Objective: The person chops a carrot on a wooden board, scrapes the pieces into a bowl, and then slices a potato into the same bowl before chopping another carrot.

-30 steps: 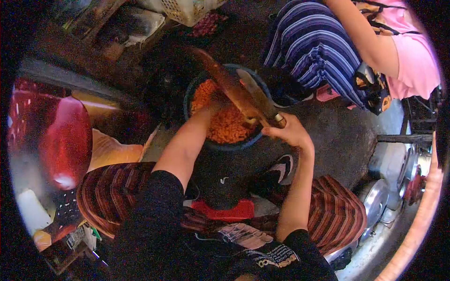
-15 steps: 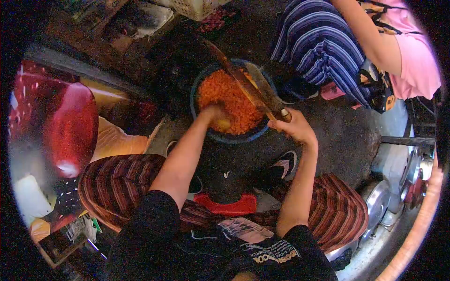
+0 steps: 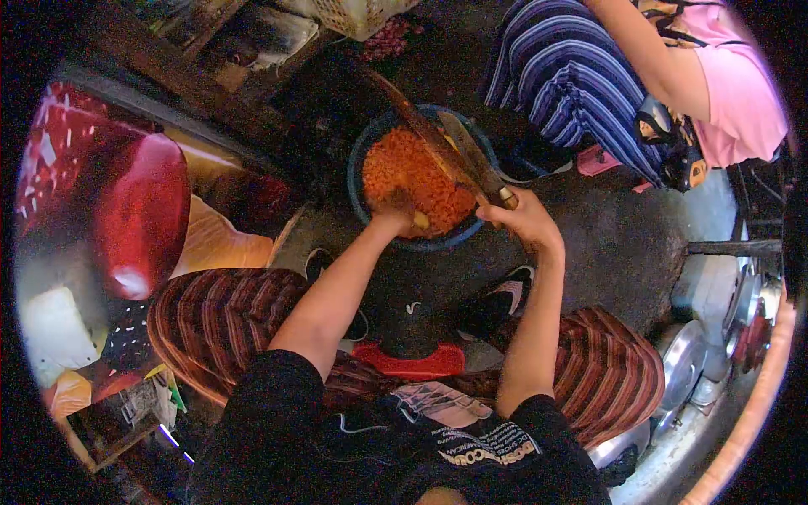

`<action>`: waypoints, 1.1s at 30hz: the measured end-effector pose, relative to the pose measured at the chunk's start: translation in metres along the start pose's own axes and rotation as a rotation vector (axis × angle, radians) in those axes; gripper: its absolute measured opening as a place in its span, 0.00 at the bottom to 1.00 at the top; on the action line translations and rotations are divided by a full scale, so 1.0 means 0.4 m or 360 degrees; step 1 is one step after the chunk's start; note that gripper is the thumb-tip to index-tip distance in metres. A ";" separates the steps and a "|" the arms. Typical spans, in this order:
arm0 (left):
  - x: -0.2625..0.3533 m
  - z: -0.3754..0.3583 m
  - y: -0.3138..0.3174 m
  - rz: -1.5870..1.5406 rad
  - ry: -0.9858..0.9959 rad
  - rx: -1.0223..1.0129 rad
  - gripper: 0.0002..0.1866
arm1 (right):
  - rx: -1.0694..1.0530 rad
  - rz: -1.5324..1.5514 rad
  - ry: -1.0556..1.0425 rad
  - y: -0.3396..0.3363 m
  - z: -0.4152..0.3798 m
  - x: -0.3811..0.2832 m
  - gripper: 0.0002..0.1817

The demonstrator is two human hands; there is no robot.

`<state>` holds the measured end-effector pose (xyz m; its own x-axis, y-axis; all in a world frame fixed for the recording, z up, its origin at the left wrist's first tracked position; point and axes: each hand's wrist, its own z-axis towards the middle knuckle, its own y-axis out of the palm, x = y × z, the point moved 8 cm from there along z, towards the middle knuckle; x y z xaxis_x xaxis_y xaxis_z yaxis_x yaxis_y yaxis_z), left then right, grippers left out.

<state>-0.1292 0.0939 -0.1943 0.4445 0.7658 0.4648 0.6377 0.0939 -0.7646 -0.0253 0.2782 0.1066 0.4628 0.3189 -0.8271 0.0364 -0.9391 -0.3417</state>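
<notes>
A blue tub [image 3: 360, 192] stands on the floor in front of me, holding a heap of finely cut orange food [image 3: 404, 172]. My left hand [image 3: 399, 217] reaches into the tub's near side; its fingers are blurred and partly lost in the heap, with a small yellowish patch beside them. My right hand [image 3: 523, 220] is closed at the tub's right rim around the near end of a long, flat brown strip [image 3: 425, 135], which slants across the tub. A greyish flat strip [image 3: 471, 151] lies alongside it, and a pale metal-looking end [image 3: 507, 198] shows by my fingers.
Another person in a striped blue cloth [image 3: 572, 76] sits at the upper right. Metal pot lids [image 3: 683, 353] line the right side. A red object [image 3: 412, 362] lies between my knees. At the top are a pale basket [image 3: 358, 17] and reddish-pink pieces [image 3: 391, 40].
My left hand has moved rightward within the orange heap. The right hand keeps its grip, with the long strip in nearly the same slant. The view has shifted slightly.
</notes>
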 end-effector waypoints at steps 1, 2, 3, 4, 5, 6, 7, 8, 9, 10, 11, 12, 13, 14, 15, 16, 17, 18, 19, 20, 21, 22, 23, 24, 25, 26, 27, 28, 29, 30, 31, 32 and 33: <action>-0.001 0.005 0.005 0.0149 0.0103 0.0102 0.41 | -0.0002 0.0032 -0.0031 0.001 -0.003 -0.005 0.17; -0.001 0.007 0.010 0.0304 0.0195 0.0214 0.39 | 0.0000 0.0033 -0.0034 0.001 0.002 0.008 0.17; 0.036 -0.025 -0.038 0.0395 0.0221 0.0251 0.37 | -0.0008 -0.0010 -0.0054 0.002 0.015 0.030 0.16; 0.068 -0.054 -0.082 0.0442 0.0234 0.0274 0.36 | -0.0015 -0.0055 -0.0077 0.002 0.021 0.039 0.16; 0.100 -0.085 -0.127 0.0490 0.0247 0.0297 0.36 | -0.0012 -0.0055 -0.0084 0.001 0.018 0.036 0.16; 0.128 -0.119 -0.186 0.0519 0.0249 0.0493 0.34 | -0.0005 -0.0030 -0.0074 0.001 0.014 0.033 0.16; 0.158 -0.151 -0.244 0.0535 0.0250 0.0590 0.33 | 0.0000 -0.0004 -0.0063 0.002 0.010 0.031 0.16; 0.188 -0.185 -0.304 0.0549 0.0250 0.0688 0.32 | 0.0000 -0.0002 -0.0066 0.002 0.004 0.023 0.16; 0.193 -0.205 -0.350 -0.0058 0.0139 0.0503 0.31 | -0.0015 0.0075 -0.0037 0.003 -0.006 0.015 0.16; 0.167 -0.188 -0.345 -0.0443 0.0128 0.0484 0.27 | -0.0029 0.0150 -0.0007 0.005 -0.011 0.010 0.16; 0.148 -0.177 -0.346 -0.0828 0.0116 0.0478 0.23 | -0.0028 0.0148 -0.0011 0.003 -0.014 0.008 0.16; 0.160 -0.192 -0.370 -0.0830 0.0119 0.0482 0.23 | -0.0014 0.0090 0.0022 -0.002 -0.017 0.011 0.17; 0.147 -0.220 -0.407 -0.1224 -0.0076 0.0585 0.22 | 0.0000 0.0031 0.0055 -0.009 -0.020 0.013 0.17; 0.129 -0.245 -0.426 -0.1617 -0.0278 0.0684 0.20 | 0.0001 0.0025 0.0051 -0.011 -0.022 0.016 0.17; 0.122 -0.239 -0.431 -0.1842 -0.0201 0.0658 0.21 | 0.0019 0.0003 -0.0016 -0.009 -0.021 0.017 0.19; 0.104 -0.245 -0.437 -0.1842 -0.0197 0.0669 0.21 | 0.0035 -0.0018 -0.0086 -0.007 -0.019 0.018 0.21; 0.081 -0.251 -0.426 -0.2059 -0.0272 0.0612 0.22 | 0.0033 -0.0021 -0.0097 -0.002 -0.014 0.030 0.21; 0.075 -0.270 -0.423 -0.2275 -0.0348 0.0550 0.23 | 0.0130 -0.0124 -0.0101 -0.007 -0.009 0.047 0.23; 0.076 -0.286 -0.444 -0.2417 -0.0142 0.0655 0.22 | 0.0228 -0.0226 -0.0104 -0.012 -0.006 0.064 0.26; 0.068 -0.299 -0.448 -0.2415 -0.0138 0.0665 0.22 | 0.0226 -0.0227 -0.0113 -0.004 0.000 0.082 0.26; 0.049 -0.323 -0.469 -0.2463 -0.0152 0.0858 0.19 | 0.0247 -0.0246 -0.0080 0.003 0.002 0.091 0.28; 0.034 -0.347 -0.488 -0.2507 -0.0166 0.1052 0.16 | 0.0269 -0.0266 -0.0046 0.007 0.000 0.101 0.30; 0.036 -0.358 -0.497 -0.2507 -0.0160 0.1058 0.16 | 0.0270 -0.0268 -0.0054 0.015 -0.003 0.108 0.30; 0.025 -0.397 -0.530 -0.2401 -0.0197 0.1391 0.14 | 0.0356 -0.0498 -0.0095 0.023 -0.016 0.085 0.32; 0.020 -0.436 -0.560 -0.2281 -0.0234 0.1715 0.13 | 0.0444 -0.0728 -0.0132 0.034 -0.032 0.065 0.34; 0.037 -0.441 -0.574 -0.2288 -0.0225 0.1712 0.13 | 0.0453 -0.0734 -0.0133 0.060 -0.035 0.076 0.34; 0.062 -0.463 -0.615 -0.1995 -0.0147 0.1893 0.14 | 0.0588 -0.0934 -0.0166 0.086 -0.036 0.089 0.36; 0.088 -0.480 -0.650 -0.1693 -0.0069 0.2060 0.15 | 0.0725 -0.1134 -0.0200 0.113 -0.046 0.087 0.39; 0.104 -0.468 -0.663 -0.1412 0.0030 0.2160 0.15 | 0.0787 -0.1071 -0.0117 0.149 -0.064 0.081 0.38; 0.139 -0.458 -0.669 -0.1470 0.0033 0.2073 0.16 | 0.0850 -0.1006 -0.0039 0.187 -0.081 0.074 0.38; 0.167 -0.441 -0.669 -0.1303 0.0058 0.2006 0.17 | 0.0806 -0.0935 -0.0003 0.223 -0.089 0.077 0.39; 0.184 -0.420 -0.662 -0.1136 0.0079 0.1939 0.17 | 0.0855 -0.0857 0.0035 0.251 -0.105 0.058 0.38; 0.198 -0.407 -0.650 -0.0978 0.0186 0.1945 0.18 | 0.0842 -0.0815 0.0092 0.280 -0.107 0.068 0.38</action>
<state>-0.1575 0.0265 0.1138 0.3832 0.3461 0.8564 -0.1786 0.9374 -0.2989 0.0292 0.1762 0.0651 0.5489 0.6798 -0.4864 -0.1651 -0.4823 -0.8603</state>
